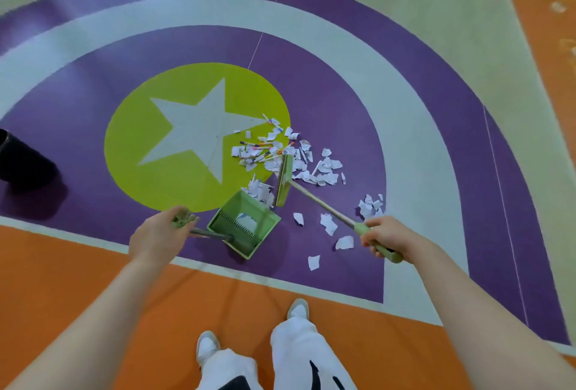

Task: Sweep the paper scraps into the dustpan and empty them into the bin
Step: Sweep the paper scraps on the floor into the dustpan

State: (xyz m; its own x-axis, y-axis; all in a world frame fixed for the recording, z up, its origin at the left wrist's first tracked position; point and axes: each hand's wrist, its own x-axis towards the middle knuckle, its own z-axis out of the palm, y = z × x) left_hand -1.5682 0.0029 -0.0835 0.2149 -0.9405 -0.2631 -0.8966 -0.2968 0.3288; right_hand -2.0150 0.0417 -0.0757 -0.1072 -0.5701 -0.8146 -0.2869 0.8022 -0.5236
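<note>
The left hand (pixel 157 232) is closed in a full grip around the top of the long handle of the green plastic dustpan (pixel 244 223), whose open mouth faces far and right on the purple floor (pixel 358 103). The right hand (pixel 386 238) is wrapped just as firmly around the pale green end of the wooden-handled green broom (pixel 284 180), whose head stands just beyond the pan's mouth. A few torn white paper scraps (pixel 299 160) already lie in the pan; most are heaped beside the broom head, mixed with what look like coloured pens, and more are scattered to the near right. The black bin (pixel 21 160) stands well apart at the left edge. To sweep well, I judge it best to keep the pan's lip flat on the floor and pull short strokes toward it, then gather the near-right strays afterwards.
</note>
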